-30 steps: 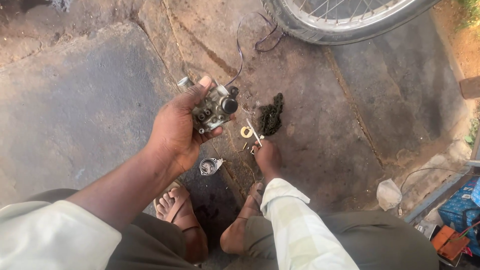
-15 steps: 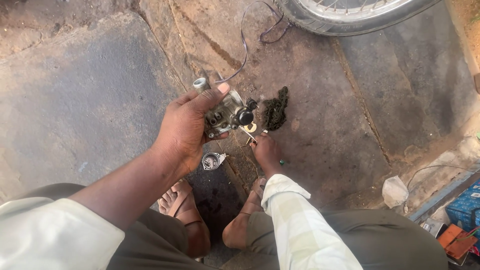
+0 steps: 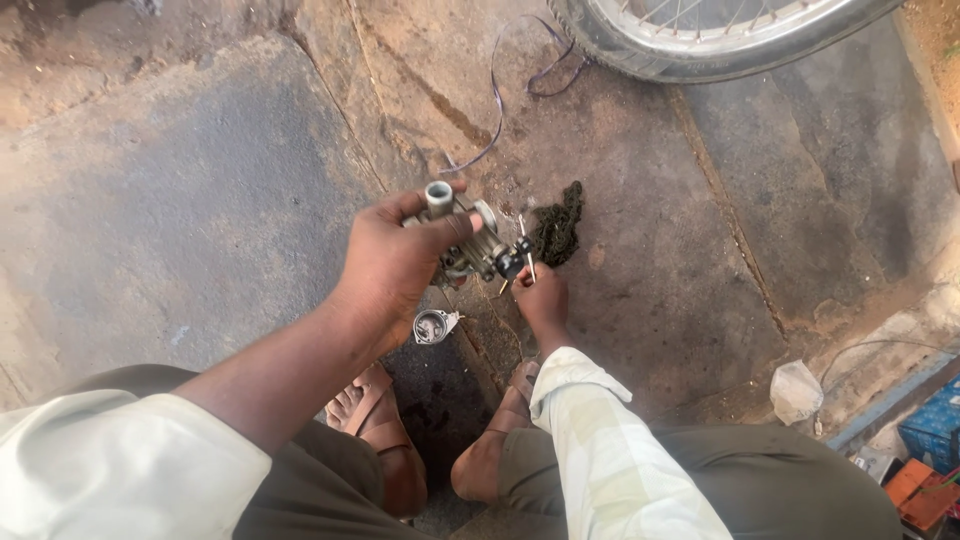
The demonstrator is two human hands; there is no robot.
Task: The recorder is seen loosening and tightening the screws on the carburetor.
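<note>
- My left hand is closed around a small metal engine part, fingers wrapped over its top, thumb side toward me. I hold it up off the ground, in front of my knees.
- My right hand is pinched shut on a thin metal tool, tip set against the right side of the engine part.
- The engine part: grey cast metal, grimy, with a short round tube standing up at the top and a black fitting on the side next to the tool.
- Just below my left hand, a small round metal cup lies on the ground, open side up, shiny inside.
- Just beyond the engine part, a dark, oily chain lies bunched in a heap on the ground.
- The ground is rough concrete slabs, cracked, stained brown and dark with oil.
- A thin purple wire curls across the slab farther out.
- At the top edge, a spoked wheel with a black tyre.
- Lower right: a crumpled white bag, blue and orange boxes at the edge.
- My feet in sandals sit below the hands.
</note>
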